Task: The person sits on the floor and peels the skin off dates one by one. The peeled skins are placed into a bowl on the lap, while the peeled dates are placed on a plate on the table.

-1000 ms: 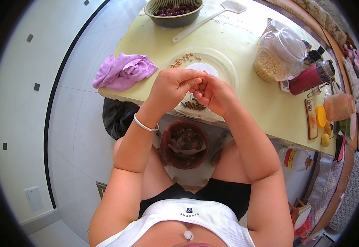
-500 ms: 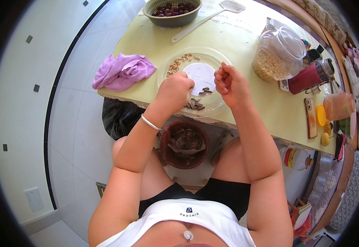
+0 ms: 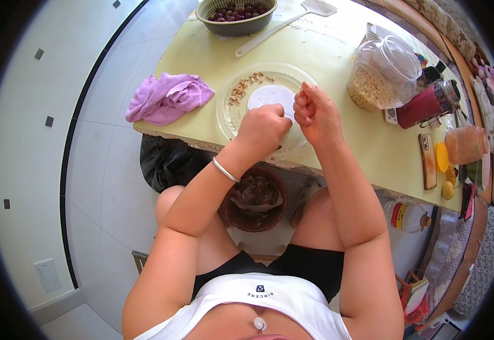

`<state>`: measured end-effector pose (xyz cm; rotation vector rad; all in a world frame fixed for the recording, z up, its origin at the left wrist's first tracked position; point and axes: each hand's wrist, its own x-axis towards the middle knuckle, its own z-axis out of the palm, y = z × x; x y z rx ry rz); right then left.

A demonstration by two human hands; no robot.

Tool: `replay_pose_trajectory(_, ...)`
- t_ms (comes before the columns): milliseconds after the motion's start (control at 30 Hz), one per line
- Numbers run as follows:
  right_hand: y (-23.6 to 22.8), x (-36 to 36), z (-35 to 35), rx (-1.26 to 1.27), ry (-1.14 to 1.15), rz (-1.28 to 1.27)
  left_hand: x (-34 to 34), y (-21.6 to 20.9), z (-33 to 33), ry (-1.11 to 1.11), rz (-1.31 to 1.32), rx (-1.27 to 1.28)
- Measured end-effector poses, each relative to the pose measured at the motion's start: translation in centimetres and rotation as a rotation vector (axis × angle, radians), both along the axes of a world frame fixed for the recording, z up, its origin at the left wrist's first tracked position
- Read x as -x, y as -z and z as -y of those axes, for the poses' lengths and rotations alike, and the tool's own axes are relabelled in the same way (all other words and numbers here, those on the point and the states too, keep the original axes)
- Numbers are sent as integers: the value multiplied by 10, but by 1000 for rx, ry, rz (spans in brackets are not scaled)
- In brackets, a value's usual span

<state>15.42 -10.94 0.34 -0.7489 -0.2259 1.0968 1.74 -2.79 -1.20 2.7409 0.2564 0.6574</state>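
Observation:
A clear round plate (image 3: 229, 120) with a white disc (image 3: 269, 96) at its middle lies near the table's front edge. Pale shelled kernels (image 3: 239, 92) are gathered at its upper left. My left hand (image 3: 267, 126), a silvery bangle at its wrist, is closed over the plate's near part, hiding most of the dark striped seeds there. At the plate's right side my right hand (image 3: 316, 113) is raised with curled fingers, thumb and forefinger pinched together. Whatever either hand pinches is too small or hidden to make out.
Below the table edge stands a dark red bin (image 3: 252, 218) with scraps inside. A purple cloth (image 3: 170, 97) lies left. Behind are a basket of dark round fruit (image 3: 235, 28) and a white spatula (image 3: 275, 34). Right: a grain jar (image 3: 371, 85), bottle (image 3: 428, 105) and phone (image 3: 428, 161).
My left hand has moved to the right across the plate, toward my right hand, and now covers the dark seeds. My right hand has barely shifted.

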Motion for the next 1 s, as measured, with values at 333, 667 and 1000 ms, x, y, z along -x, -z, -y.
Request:
replay_pose_trajectory(333, 7, 5, 2, 133, -27, 265, 14, -22, -3, -202, 332, 408)
replay_pose_trajectory(667, 3, 33, 0, 228, -50, 458, 19, -24, 2, -268, 317, 84)
replay_pose_trajectory(1000, 13, 36, -4, 227, 44, 610, 19, -25, 7, -244, 296, 151)
